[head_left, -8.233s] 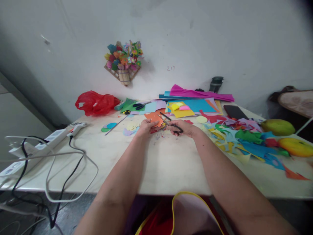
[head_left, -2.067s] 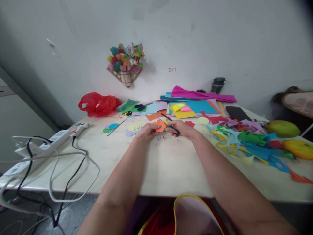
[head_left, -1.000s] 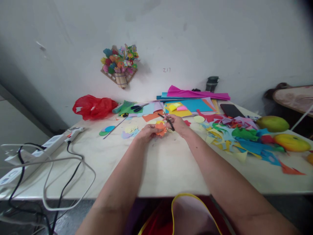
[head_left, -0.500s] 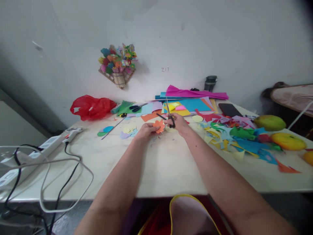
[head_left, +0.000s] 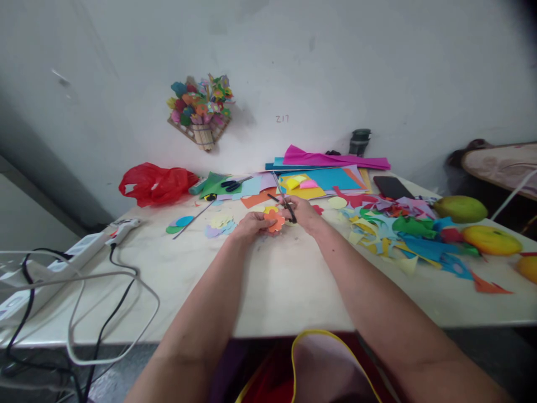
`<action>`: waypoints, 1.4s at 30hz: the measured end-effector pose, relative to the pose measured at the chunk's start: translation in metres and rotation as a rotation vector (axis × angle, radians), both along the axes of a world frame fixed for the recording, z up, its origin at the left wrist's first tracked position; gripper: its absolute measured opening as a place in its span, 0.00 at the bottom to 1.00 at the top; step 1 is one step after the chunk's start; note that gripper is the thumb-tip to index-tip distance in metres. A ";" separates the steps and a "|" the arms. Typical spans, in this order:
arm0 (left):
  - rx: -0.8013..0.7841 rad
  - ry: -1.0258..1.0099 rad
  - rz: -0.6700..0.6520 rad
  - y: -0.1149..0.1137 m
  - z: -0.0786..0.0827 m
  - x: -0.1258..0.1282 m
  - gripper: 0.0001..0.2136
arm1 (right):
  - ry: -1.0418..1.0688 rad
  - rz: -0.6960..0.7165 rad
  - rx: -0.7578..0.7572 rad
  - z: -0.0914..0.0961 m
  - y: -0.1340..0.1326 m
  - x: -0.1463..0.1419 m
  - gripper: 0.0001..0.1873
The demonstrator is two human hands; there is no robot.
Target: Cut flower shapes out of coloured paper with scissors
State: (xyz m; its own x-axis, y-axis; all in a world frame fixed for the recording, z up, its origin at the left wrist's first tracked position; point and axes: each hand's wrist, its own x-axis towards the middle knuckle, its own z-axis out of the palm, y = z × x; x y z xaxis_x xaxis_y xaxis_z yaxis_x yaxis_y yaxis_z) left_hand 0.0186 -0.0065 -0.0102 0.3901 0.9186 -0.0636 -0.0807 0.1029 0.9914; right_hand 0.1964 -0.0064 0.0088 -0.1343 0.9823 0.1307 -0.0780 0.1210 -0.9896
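My left hand [head_left: 250,225] pinches a small orange paper flower [head_left: 274,220] just above the pale table [head_left: 268,280]. My right hand [head_left: 304,212] is closed round the handles of black scissors [head_left: 282,198], whose blades point up and away to the left, right beside the flower. Tiny paper snippets lie on the table under both hands.
Stacked coloured sheets [head_left: 323,179], a second pair of scissors [head_left: 232,183] and a red plastic bag [head_left: 153,182] sit at the back. Paper scraps [head_left: 411,235], a phone [head_left: 390,186] and mangoes [head_left: 490,240] fill the right side. A power strip with cables [head_left: 62,263] lies left.
The large orange piece of 8 s ago is now a small flower shape. Over the last second the scissors swung upright, then tilted back down to the left beside the flower.
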 end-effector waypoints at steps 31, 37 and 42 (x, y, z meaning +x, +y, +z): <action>0.065 -0.396 0.463 0.012 -0.006 0.002 0.11 | -0.240 0.218 -0.104 0.000 -0.003 0.008 0.14; 0.053 -0.443 0.477 0.013 -0.006 0.004 0.09 | -0.292 0.330 -0.106 -0.009 0.003 0.008 0.14; 0.045 -0.449 0.466 0.014 -0.008 0.004 0.10 | -0.302 0.343 -0.087 -0.012 0.005 0.008 0.15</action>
